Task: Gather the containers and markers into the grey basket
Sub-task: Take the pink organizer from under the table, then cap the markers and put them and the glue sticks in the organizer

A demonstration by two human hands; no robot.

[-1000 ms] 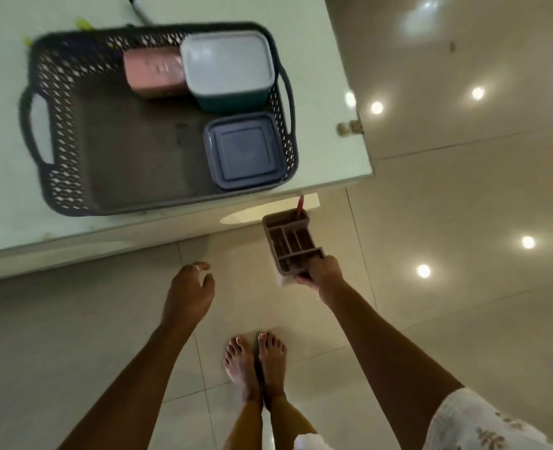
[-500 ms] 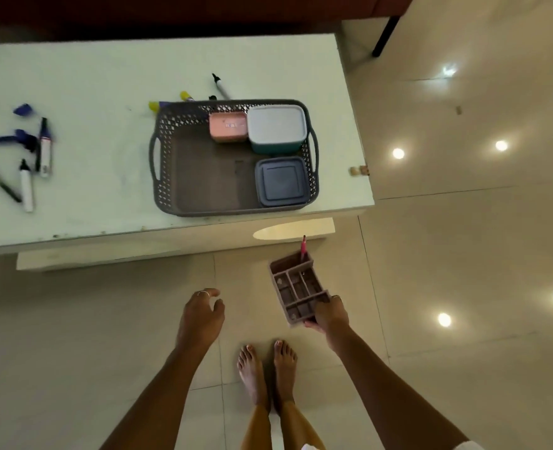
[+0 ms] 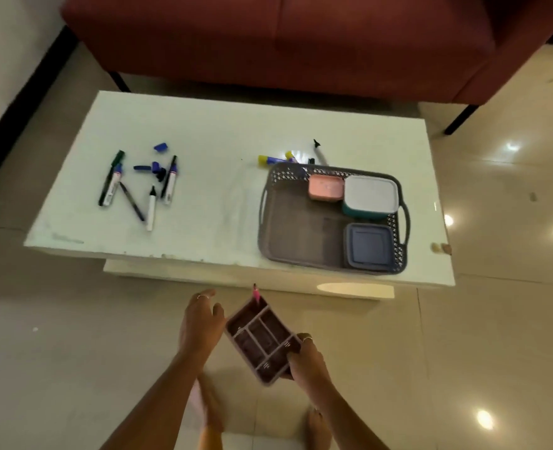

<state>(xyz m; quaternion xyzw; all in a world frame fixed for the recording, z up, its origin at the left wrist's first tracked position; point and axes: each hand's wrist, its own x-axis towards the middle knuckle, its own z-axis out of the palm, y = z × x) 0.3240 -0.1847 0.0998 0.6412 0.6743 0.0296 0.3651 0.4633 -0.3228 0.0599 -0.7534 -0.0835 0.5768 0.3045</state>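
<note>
The right hand (image 3: 307, 363) reaches forward at waist height, its grip clenched on the near corner of a divided organizer (image 3: 262, 339) held over the floor, short of the desk (image 3: 203, 190). A pink pen (image 3: 255, 292) sticks up from its far end. The left hand (image 3: 200, 323) hovers just beside the organizer, fingers loose, grip released. The grey basket (image 3: 301, 228) sits on the desk's right end, markers (image 3: 138, 183) scattered well to its left.

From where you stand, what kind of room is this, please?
Probably a home living room: a dark red upholstered sofa stands behind a low white rectangular coffee table, on a glossy beige tiled floor reflecting ceiling lights.
</note>
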